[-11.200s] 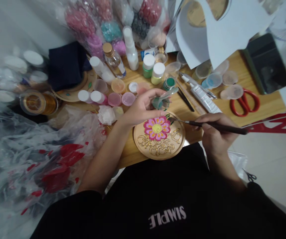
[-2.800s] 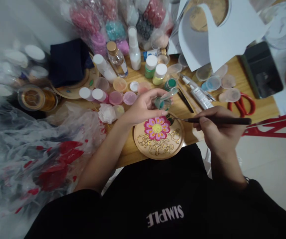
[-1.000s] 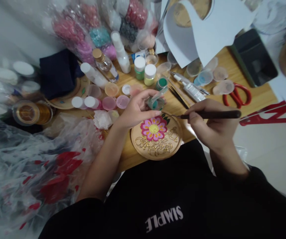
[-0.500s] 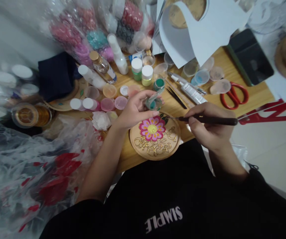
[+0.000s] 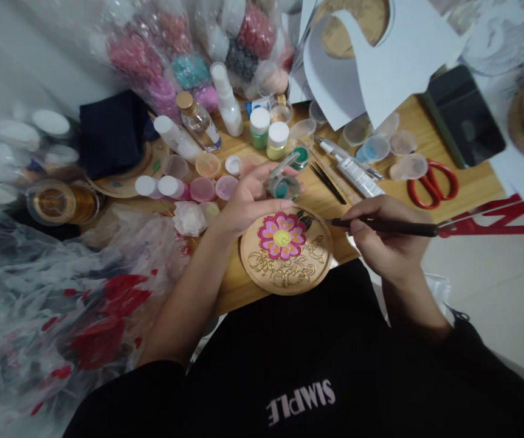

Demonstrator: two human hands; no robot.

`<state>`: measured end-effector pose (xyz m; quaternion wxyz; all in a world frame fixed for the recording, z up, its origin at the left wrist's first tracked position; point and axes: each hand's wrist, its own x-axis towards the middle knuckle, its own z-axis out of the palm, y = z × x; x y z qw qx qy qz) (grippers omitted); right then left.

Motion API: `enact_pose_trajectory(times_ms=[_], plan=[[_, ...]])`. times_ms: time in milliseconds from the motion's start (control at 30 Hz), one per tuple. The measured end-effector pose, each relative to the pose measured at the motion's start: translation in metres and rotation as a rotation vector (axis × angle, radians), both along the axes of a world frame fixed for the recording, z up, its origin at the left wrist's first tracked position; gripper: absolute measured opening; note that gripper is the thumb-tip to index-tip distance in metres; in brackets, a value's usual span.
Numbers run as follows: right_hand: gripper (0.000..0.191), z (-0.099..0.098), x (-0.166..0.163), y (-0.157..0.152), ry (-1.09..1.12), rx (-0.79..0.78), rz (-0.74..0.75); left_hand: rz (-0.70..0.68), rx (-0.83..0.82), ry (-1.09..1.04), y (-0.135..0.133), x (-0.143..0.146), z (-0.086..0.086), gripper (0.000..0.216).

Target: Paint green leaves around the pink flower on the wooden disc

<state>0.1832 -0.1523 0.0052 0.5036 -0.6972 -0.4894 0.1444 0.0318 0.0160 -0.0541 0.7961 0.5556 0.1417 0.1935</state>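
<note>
A round wooden board (image 5: 266,277) lies at the table's front edge. It bears a pink flower (image 5: 282,236) with a yellow centre, dark green leaves above it and gold outlined scrolls below. My left hand (image 5: 250,198) is closed around a small clear cup (image 5: 284,187) with green stuff in it and its lid raised; the thumb reaches over the board's top edge. In my right hand (image 5: 387,237) is a thin tool with a dark handle (image 5: 403,227), gripped like a pen. Its fine metal tip points left at the leaves; whether it touches them I cannot tell.
Behind the board stand lidded paint jars (image 5: 278,140), an open green jar (image 5: 300,157), tweezers (image 5: 328,182) and a white tube (image 5: 357,175). Red-handled scissors (image 5: 433,184) and a phone (image 5: 465,115) are on the right. Plastic wrapping (image 5: 61,304) fills the left side.
The camera view has shifted slightly, so the table things appear a little further right. Both hands keep their holds, and the tool tip stays near the leaves.
</note>
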Motion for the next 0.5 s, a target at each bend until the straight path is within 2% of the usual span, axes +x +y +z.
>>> enact_pose_trajectory(times_ms=[500], plan=[[0.014,-0.0010,0.0015,-0.0042,-0.018,0.004,0.040,0.011,-0.044,-0.032,-0.0007,0.0005,0.0046,0.043]])
